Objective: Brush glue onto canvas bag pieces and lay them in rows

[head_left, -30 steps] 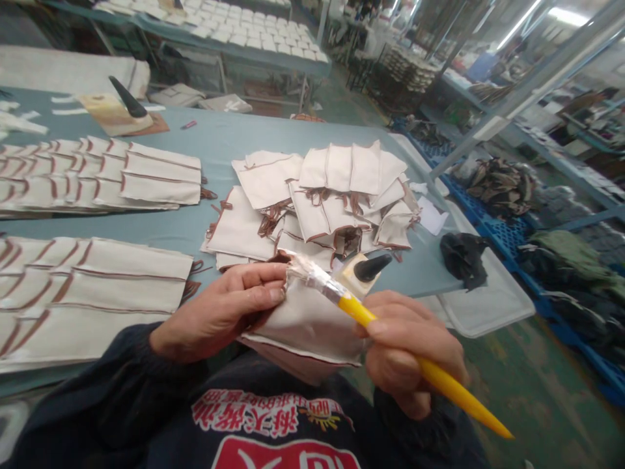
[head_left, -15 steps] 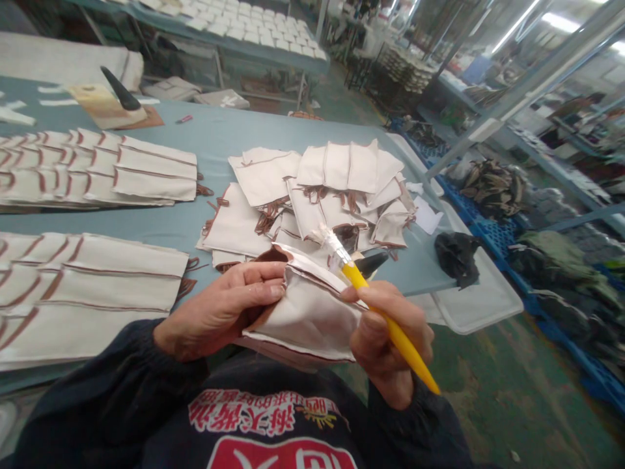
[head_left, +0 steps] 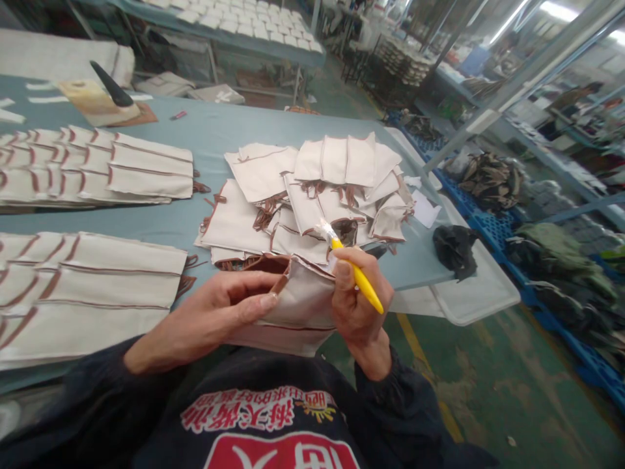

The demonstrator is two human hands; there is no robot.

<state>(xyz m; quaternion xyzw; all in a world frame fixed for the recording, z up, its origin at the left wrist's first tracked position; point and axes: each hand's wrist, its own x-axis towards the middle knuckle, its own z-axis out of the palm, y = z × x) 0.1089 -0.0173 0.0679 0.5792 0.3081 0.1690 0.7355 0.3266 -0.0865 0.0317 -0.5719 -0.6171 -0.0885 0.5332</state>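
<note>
Your biggest item is the blue-grey covered table (head_left: 205, 127). A heap of off-white fabric pouches with brown piping and brown cords (head_left: 266, 176) sits loosely piled on it, ahead of your hands. Left side: a near row of overlapping off-white, brown-trimmed pouches (head_left: 122, 270) and a far row of the same (head_left: 151, 166), a strip of table between them. White plastic tray with a rounded rim (head_left: 512, 301) shows beyond the table's right edge. The work piece, a single off-white fabric pouch with brown lining (head_left: 305, 303), is off the pile, in front of your chest, its brown mouth tilted up to the left. Your left hand (head_left: 215, 312) has thumb and index closed on the brown edge of that mouth, palm loosely curved. Your right hand (head_left: 361, 299) is wrapped firmly round the brush and sits against the pouch's right side; can't tell if its hidden fingers also grip fabric. Crumpled black plastic (head_left: 454, 251) lies at the table's right corner. Yellow-handled paintbrush (head_left: 368, 286): bristles whitish, pointing up-left, clear of the held pouch. White paper scrap (head_left: 426, 208) lies right of the heap.
</note>
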